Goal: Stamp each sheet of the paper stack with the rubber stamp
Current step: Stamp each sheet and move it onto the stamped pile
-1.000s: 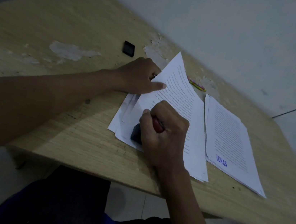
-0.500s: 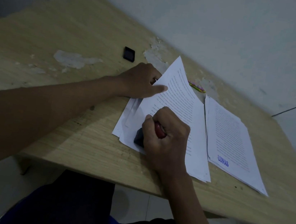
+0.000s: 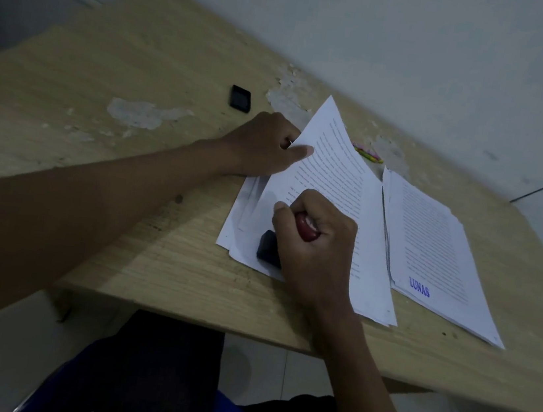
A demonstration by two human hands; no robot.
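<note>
**Pressing the stamp into the near-left corner of the sheet**

My right hand [image 3: 313,242] is clenched around the red handle of the rubber stamp [image 3: 280,245], its black base flat on the top sheet [image 3: 339,180] near the table's [image 3: 144,61] front edge, so the mark should land in the bottom corner like the blue one on the finished pile [image 3: 431,237] to the right. My left hand [image 3: 264,146] pinches the sheet's far left edge, thumb on top, lifting that corner; I judge this readies the page for turning and keeps the paper stack [image 3: 245,209] from sliding. A small black lid [image 3: 241,98] sits toward the table's far edge, out of the way.
</note>
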